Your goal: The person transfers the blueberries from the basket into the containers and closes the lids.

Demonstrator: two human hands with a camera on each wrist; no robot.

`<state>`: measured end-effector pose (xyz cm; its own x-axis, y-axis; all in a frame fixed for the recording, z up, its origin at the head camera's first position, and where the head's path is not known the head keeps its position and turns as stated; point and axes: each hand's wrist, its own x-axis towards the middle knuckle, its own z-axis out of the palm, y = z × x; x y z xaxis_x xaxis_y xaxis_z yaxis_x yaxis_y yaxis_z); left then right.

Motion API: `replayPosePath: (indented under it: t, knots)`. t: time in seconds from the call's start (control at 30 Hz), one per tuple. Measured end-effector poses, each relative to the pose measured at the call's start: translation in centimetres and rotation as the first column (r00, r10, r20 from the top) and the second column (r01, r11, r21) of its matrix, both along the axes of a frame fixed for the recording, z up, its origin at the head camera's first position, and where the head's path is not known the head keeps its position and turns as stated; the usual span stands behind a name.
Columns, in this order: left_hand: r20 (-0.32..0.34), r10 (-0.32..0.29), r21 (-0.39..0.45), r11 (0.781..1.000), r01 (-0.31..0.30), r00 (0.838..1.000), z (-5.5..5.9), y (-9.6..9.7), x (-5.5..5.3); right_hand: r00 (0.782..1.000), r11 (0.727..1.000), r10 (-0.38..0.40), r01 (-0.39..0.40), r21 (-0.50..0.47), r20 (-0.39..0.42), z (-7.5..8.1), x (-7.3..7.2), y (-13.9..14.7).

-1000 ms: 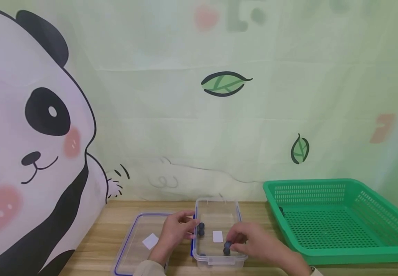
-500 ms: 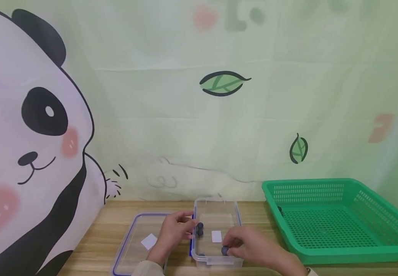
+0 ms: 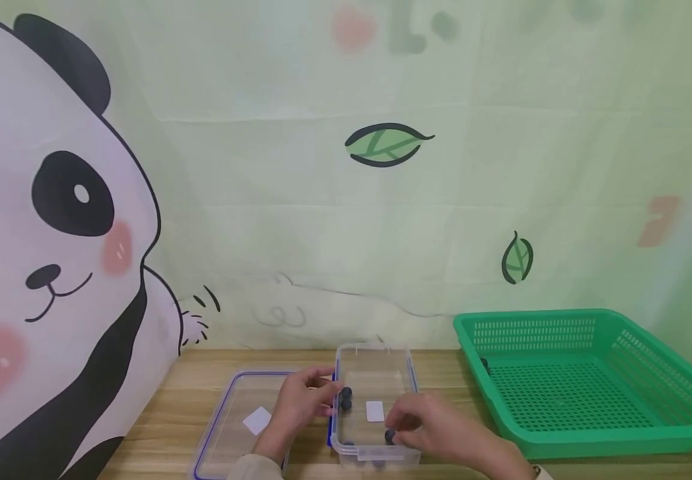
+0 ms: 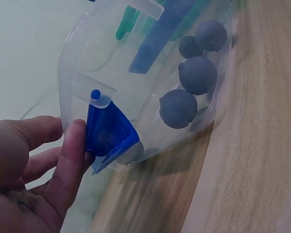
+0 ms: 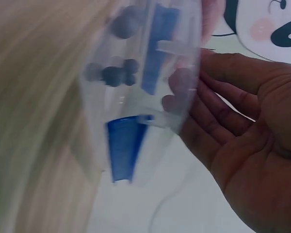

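Note:
A clear plastic food container [image 3: 376,367] with blue latches stands uncovered on the table. My left hand [image 3: 299,403] holds its left side; in the left wrist view the thumb and fingers are at a blue latch [image 4: 108,131]. My right hand [image 3: 439,423] reaches over the container's right rim, and its fingertips pinch a blueberry [image 3: 390,437] low at the near end. Two blueberries [image 3: 346,399] sit by the left wall. Through the plastic, the left wrist view shows several round blueberries [image 4: 198,75] on the bottom.
Left of the container lies its clear lid [image 3: 235,407] with a blue seal and a white label [image 3: 257,421], partly behind the left forearm. A green plastic basket [image 3: 598,437] stands on the right, a small dark berry [image 3: 485,364] at its left wall. A panda-printed cloth [image 3: 322,233] hangs behind.
My right hand has lowered slightly into the container. Two berries showed at its fingertips before; one shows there now, and another dark shape appears behind the front wall. The left hand stays.

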<state>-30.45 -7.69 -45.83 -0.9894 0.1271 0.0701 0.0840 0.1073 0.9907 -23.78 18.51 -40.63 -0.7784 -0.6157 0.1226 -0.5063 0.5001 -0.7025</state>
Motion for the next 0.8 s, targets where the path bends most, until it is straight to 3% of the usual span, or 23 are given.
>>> replayPosePath:
  t: [0.13,0.37,0.47,0.8]
  knots:
    - [0.0,0.0,0.009,1.0,0.0,1.0,0.1,-0.1,0.1,1.0,1.0,-0.016,0.016,-0.013,-0.004,1.6,0.8,0.6]
    - [0.011,0.001,0.01,1.0,-0.001,1.0,0.0,0.0,0.1,0.979,0.991,-0.113,0.099,-0.09,-0.168,4.9,1.6,3.4]
    - [0.016,0.007,0.007,1.0,-0.007,1.0,-0.1,0.1,0.0,0.966,0.983,-0.172,0.156,-0.097,-0.191,6.4,1.6,4.7]
    - [0.006,0.002,0.011,1.0,-0.002,1.0,-0.1,0.1,0.1,0.961,0.962,-0.248,0.23,-0.146,-0.119,10.5,0.7,9.7]
